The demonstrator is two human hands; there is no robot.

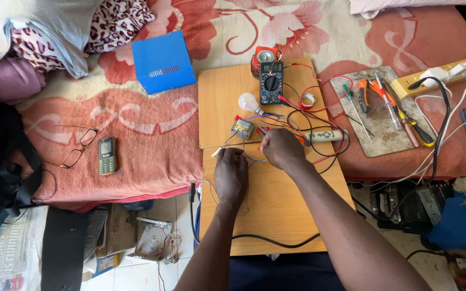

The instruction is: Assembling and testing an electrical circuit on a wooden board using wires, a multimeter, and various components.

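- A wooden worktop (276, 215), pale and smooth, is laid across the edge of a bed covered by a red and cream floral blanket (152, 124).
- The left hand (231, 173) is closed in a narrow pinch on thin wires (244, 152), the fingertips curled over them near the seam between the two boards.
- The right hand (281, 149) is likewise closed in a tight pinch on the same bundle of wires, just to the right of the left hand; whether anything else is held in it cannot be told.
- The wires are seen to run up and away from both hands to a small metal transformer (242, 127), which lies just beyond the fingertips, slightly nearer to the left hand.
- The long axis of the wires runs roughly from the hands toward the transformer, away from the body.
- A clear glass bulb (248, 102), round and glossy, is set just beyond the transformer.
- A black multimeter (271, 82) with a round dial is placed further back, with red and black leads (319, 116) looped loosely to its right.
- A grey board (378, 141) with pliers and screwdrivers (400, 113) is laid well to the right.
- A blue metal cover (163, 61), spectacles (79, 146) and a small phone (106, 156) are left on the blanket, well apart from the hands.
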